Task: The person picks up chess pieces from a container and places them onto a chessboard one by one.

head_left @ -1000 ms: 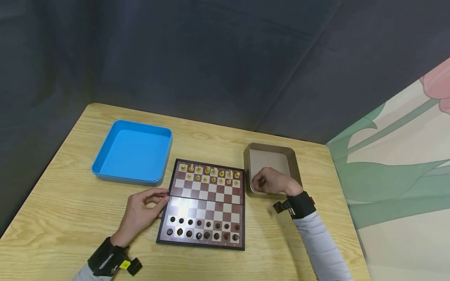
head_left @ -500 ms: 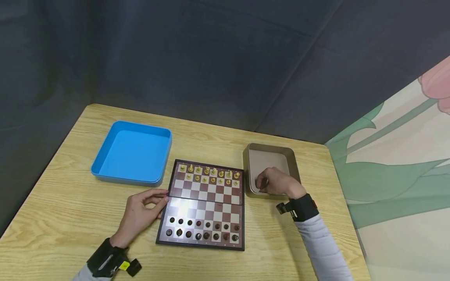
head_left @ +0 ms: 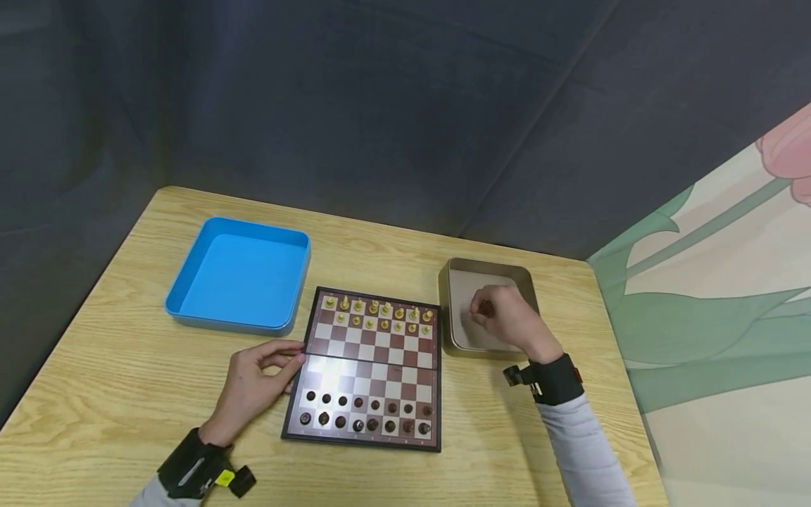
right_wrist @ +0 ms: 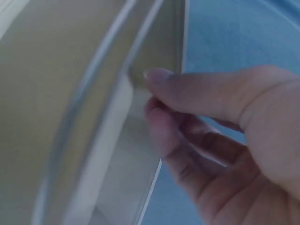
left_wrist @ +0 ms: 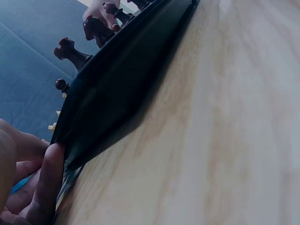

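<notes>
A folding chessboard (head_left: 374, 362) lies flat on the table, with yellow chess pieces (head_left: 384, 310) along its far side and dark ones (head_left: 372, 424) along its near side. My left hand (head_left: 256, 380) pinches the board's left edge by the fold; in the left wrist view its fingertips (left_wrist: 52, 161) meet the black rim. Over the inside of the brown metal tin (head_left: 535, 299) is my right hand (head_left: 510, 317), fingers bent and thumb near the index finger. A dark reddish patch shows between those fingers, and whether it is a piece or shadow is unclear.
A shallow blue tray (head_left: 243, 274) stands beyond my left hand. The wooden table (head_left: 361, 243) reaches a dark curtain (head_left: 355, 120) at the back. The tin stands close to the board's right edge.
My right hand has risen from the tin's near left corner and moved slightly back and to the right. The left hand, board and pieces have stayed put.
</notes>
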{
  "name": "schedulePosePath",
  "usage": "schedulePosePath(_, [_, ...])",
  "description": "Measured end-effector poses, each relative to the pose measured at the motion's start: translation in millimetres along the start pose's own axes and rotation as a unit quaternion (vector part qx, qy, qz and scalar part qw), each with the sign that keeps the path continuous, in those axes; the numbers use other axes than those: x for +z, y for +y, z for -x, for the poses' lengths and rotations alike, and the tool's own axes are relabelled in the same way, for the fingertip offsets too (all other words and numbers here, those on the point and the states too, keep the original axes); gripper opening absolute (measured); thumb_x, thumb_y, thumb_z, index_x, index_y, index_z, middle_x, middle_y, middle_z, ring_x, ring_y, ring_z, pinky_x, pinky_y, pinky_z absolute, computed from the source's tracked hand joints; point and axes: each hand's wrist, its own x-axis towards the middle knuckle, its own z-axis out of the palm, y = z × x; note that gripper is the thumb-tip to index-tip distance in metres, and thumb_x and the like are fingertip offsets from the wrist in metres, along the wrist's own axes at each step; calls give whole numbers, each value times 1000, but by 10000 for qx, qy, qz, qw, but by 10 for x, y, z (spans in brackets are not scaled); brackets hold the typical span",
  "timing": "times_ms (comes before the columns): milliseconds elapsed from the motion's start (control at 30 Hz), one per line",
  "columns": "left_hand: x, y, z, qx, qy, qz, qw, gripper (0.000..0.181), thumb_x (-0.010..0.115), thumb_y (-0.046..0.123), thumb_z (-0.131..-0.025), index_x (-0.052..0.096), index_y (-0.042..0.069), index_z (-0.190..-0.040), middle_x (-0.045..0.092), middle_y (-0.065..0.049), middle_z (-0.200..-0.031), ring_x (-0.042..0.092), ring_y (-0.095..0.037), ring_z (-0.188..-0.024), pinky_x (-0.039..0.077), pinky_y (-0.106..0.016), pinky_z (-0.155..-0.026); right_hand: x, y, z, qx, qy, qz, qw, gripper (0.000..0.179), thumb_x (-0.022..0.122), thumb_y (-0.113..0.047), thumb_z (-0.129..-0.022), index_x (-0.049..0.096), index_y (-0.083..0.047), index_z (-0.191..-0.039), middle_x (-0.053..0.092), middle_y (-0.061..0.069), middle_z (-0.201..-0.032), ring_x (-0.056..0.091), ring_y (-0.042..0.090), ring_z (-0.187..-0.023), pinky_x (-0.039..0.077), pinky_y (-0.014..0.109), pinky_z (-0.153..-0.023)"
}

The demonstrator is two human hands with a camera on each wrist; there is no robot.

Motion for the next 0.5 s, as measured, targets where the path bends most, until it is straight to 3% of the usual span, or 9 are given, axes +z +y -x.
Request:
schedulePosePath(267, [-7,3,5,-38,35,68,10000,25,66,11,-77,61,5,-101,64,-9,-73,60,-20,-52,49,-34,-36,-76,-267,-95,-848,849,56,9928,10,66,-8,-76,64,-15,-83,58,-7,-81,54,3,-69,51,24,-59])
schedulePosePath(500, [-4,12,1,-25,10,26,10000,26,65,11,-77,61,5,-102,64,-10,-73,59,-20,-49,49,-35,-36,-69,-606,-233,-1325,1138,113,9846,15,58,-5,-79,63,-17,-85,52,-4,-91,50,4,-74,45,19,-61])
